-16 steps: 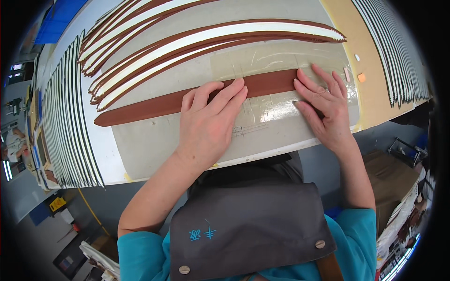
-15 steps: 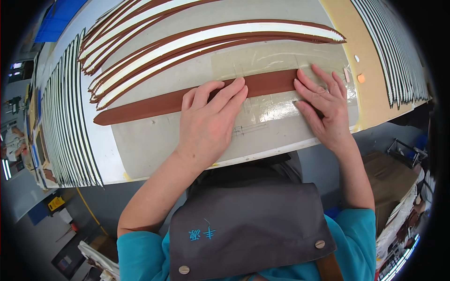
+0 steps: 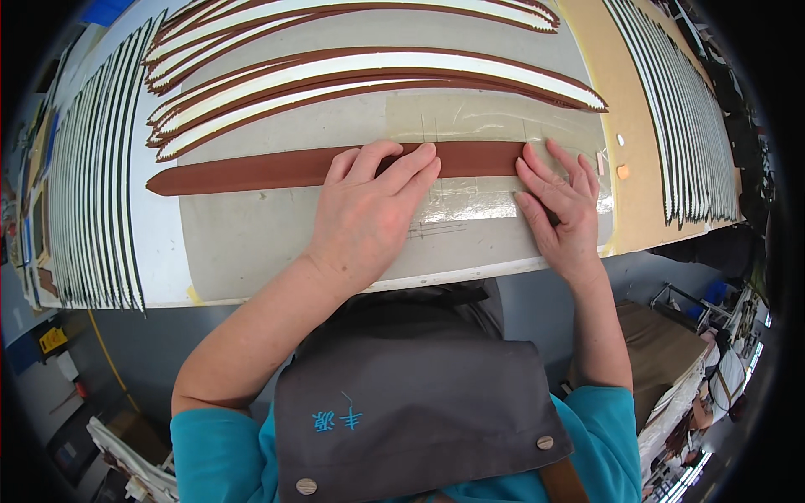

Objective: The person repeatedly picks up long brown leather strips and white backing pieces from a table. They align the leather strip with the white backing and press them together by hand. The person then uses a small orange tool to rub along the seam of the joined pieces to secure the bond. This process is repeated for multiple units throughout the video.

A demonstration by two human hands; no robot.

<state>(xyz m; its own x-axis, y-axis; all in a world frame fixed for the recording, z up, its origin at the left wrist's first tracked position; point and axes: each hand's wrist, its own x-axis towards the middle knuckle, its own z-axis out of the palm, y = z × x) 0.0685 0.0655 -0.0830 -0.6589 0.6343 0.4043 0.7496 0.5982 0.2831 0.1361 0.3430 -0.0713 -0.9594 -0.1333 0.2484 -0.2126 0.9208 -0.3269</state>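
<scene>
While the left hand (image 3: 365,205) is resting on a brown strip (image 3: 251,170), the right hand (image 3: 560,214) is touching its right end.
The strip is lying across the surface (image 3: 163,256), nearer the person than the brown-and-white pieces (image 3: 377,61); the right fingers are standing apart, ungripping; the left thumb is hiding, so its grip cannot be told.

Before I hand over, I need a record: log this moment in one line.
left hand: on brown strip | right hand: at its right end | beyond: brown-edged white strips
</scene>
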